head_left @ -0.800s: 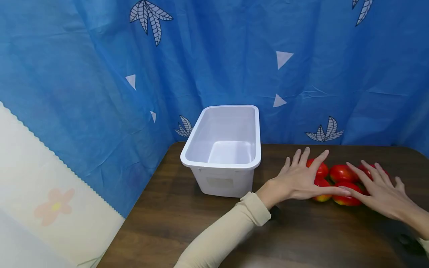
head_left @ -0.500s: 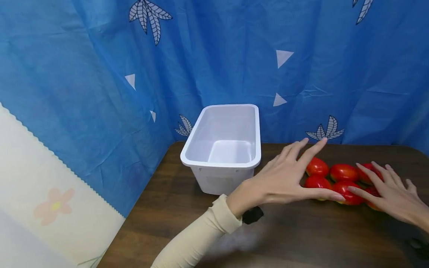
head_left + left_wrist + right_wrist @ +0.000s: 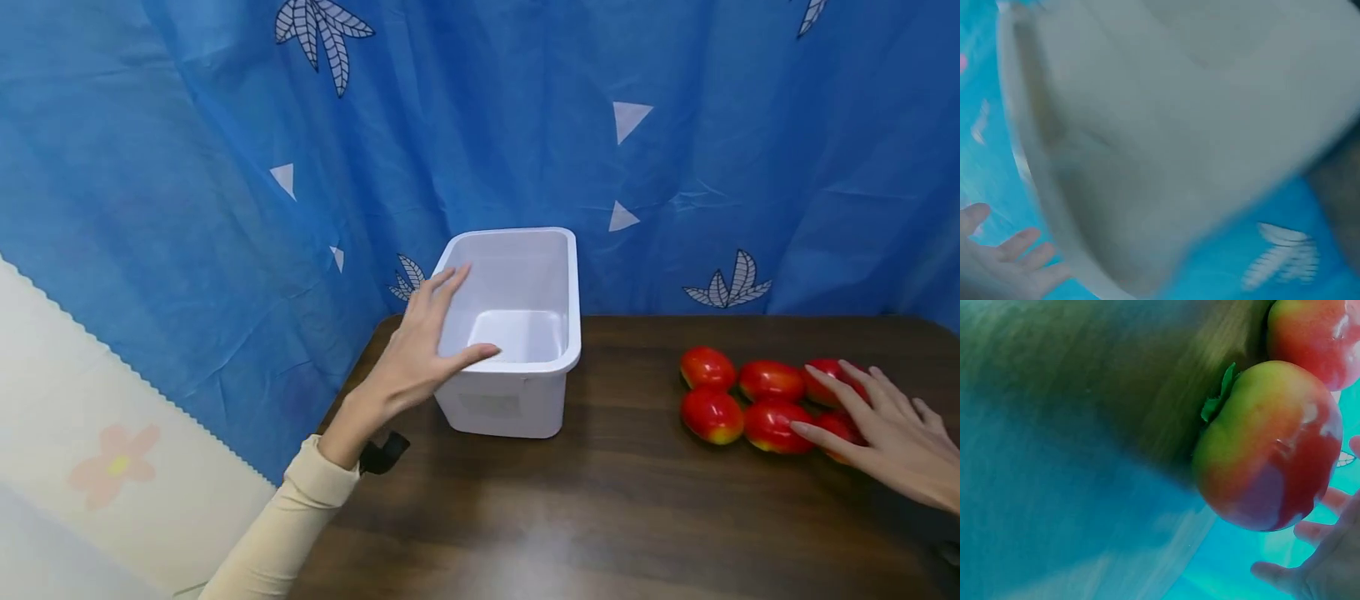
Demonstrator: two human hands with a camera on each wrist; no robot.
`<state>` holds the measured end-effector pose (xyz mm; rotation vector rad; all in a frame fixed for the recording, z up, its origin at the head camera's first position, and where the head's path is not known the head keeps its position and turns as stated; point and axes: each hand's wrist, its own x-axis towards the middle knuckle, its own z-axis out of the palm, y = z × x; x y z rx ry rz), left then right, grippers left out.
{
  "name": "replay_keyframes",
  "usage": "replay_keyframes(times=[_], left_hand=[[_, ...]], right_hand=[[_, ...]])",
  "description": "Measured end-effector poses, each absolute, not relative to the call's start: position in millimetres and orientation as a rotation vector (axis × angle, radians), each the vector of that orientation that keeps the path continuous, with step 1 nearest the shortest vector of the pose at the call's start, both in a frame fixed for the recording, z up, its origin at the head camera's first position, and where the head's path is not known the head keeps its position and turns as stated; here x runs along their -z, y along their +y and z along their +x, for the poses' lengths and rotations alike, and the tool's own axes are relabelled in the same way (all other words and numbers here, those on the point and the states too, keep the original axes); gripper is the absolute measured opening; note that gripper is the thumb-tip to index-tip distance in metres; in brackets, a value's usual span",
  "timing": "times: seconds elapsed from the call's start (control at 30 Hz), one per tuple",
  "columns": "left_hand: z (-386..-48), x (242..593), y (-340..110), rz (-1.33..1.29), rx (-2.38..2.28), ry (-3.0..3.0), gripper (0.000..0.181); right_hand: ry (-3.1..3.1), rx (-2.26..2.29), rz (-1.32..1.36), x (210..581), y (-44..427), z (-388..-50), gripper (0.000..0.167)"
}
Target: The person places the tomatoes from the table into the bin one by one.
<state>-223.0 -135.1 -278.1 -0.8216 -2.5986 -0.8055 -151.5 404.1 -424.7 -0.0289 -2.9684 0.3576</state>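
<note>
My left hand (image 3: 416,346) is held in front of the left side of a white plastic tub (image 3: 498,404), thumb and fingers spread apart and nothing in its grasp. In the left wrist view the tub's wall (image 3: 1210,112) fills most of the blurred picture, with fingers (image 3: 1019,244) beside its rim. Over at the right, my right hand (image 3: 896,442) hovers at the rightmost of several red tomatoes (image 3: 712,414), fingers extended over them. The right wrist view has one tomato (image 3: 1272,450) with a green leafy top close to the fingertips; whether they touch it is unclear.
A dark wooden table (image 3: 600,517) carries the tub and the tomatoes, which lie in two close rows. Blue curtain (image 3: 525,125) with leaf prints hangs behind the table's back edge. Pale flowered cloth (image 3: 112,400) borders the left.
My left hand has swung left from above the tomatoes to the tub's left side. The right hand has shifted slightly right and stays by the tomatoes, which now show more fully.
</note>
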Motion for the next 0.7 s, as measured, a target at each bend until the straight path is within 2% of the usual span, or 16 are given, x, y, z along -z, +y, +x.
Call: replay_keyframes(times=[0.23, 0.47, 0.7], left_hand=[[-242.3, 302.4, -180.7, -0.619, 1.017, -2.689, 0.104], [-253.8, 323.0, -185.3, -0.558, 1.188, -2.711, 0.113], [-255.2, 323.8, -187.1, -0.568, 1.433, -2.717, 0.114]], right_hand=[[-2.973, -0.410, -0.067, 427.5, 405.8, -144.9, 0.105], [-2.938, -0.450, -0.075, 430.3, 415.6, -135.6, 0.100], [-2.907, -0.603, 0.006, 423.0, 417.8, -139.0, 0.092]])
